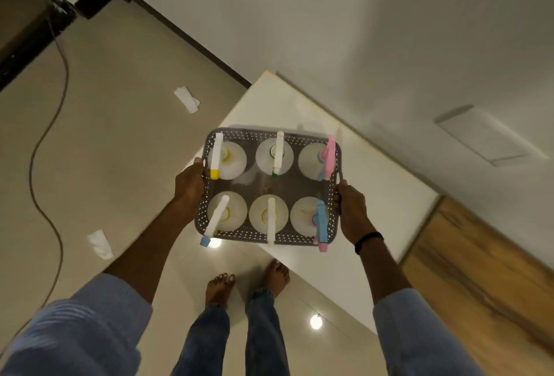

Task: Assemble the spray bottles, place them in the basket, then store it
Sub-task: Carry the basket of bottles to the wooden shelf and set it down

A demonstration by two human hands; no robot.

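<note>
Head view: a grey perforated rectangular plastic basket point(287, 188) is held level between both hands. The left hand point(190, 183) grips its short side at 9 o'clock, the right hand point(352, 210) the short side at 3 o'clock, so its long axis runs 9 to 3. Six white plastic spray bottles point(230, 162) stand inside. A glossy white desk point(374, 171) lies beneath, stretching toward 1 o'clock, where a wall closes it off.
</note>
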